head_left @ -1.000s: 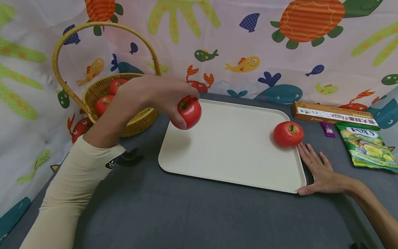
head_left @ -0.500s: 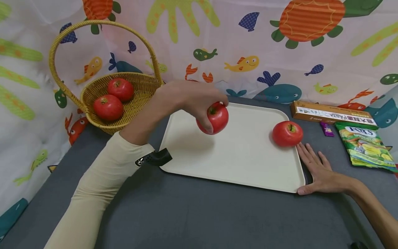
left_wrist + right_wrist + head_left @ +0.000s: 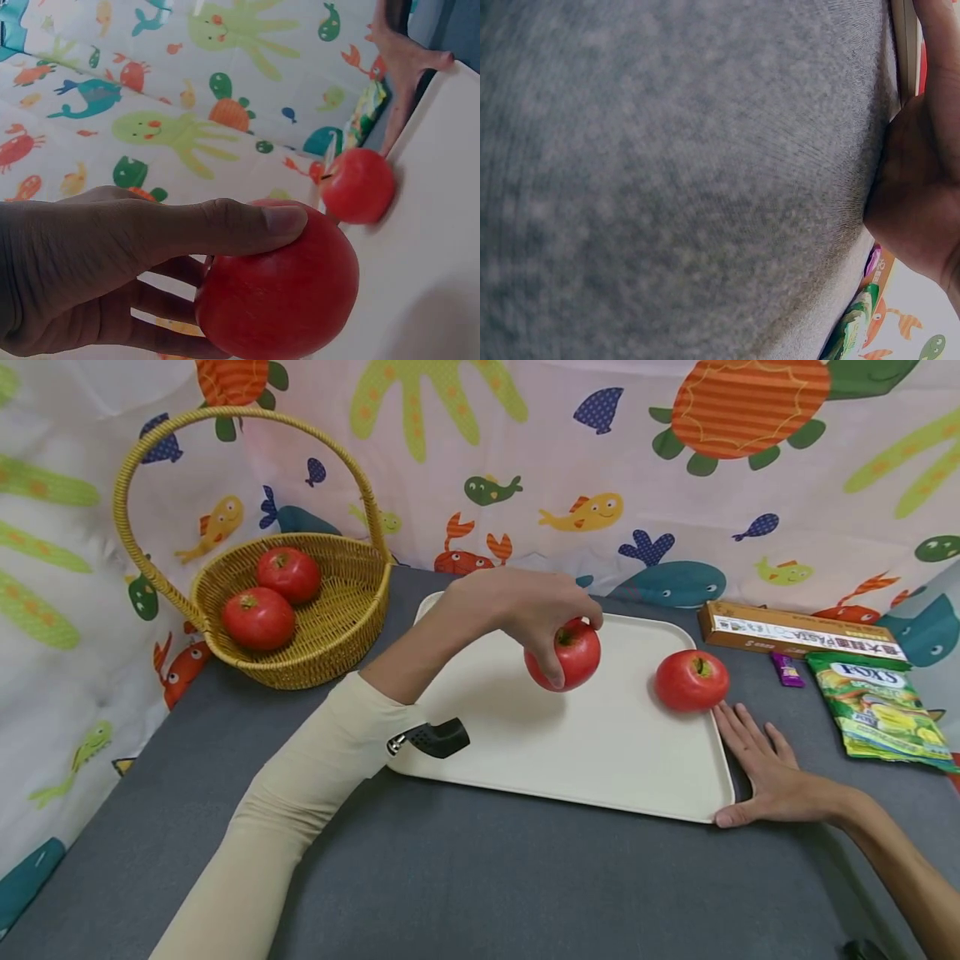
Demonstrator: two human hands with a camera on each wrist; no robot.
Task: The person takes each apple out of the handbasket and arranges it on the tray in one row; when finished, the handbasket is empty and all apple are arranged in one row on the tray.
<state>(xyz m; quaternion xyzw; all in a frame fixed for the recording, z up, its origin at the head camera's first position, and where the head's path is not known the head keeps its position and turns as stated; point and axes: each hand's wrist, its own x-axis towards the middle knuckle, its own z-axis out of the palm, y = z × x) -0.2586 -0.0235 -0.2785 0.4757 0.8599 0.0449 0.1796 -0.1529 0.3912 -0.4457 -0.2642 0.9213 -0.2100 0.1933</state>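
My left hand [image 3: 536, 610] grips a red apple [image 3: 576, 656] above the middle of a cream tray [image 3: 480, 743], and its shadow falls on the tray below. In the left wrist view the thumb lies over the held apple [image 3: 281, 289] with the fingers behind it. A second apple [image 3: 692, 681] rests on the tray at its right edge. My right hand [image 3: 772, 781] lies with spread, straight fingers against the tray's right side, thumb at the near corner, fingertips close to that second apple. The right wrist view shows this hand [image 3: 919, 180] partly, beside the grey cloth.
A yellow wicker basket [image 3: 330, 656] with a tall handle stands at the left, holding two apples [image 3: 258, 620]. Right of the tray lie a brown pasta box [image 3: 810, 635], a small purple packet [image 3: 787, 669] and a green snack bag [image 3: 881, 710]. A patterned curtain [image 3: 420, 518] hangs behind.
My left hand has carried the apple rightward from beside the basket to over the tray's middle. The two apples in the basket have come into full view. My right hand has stayed put.
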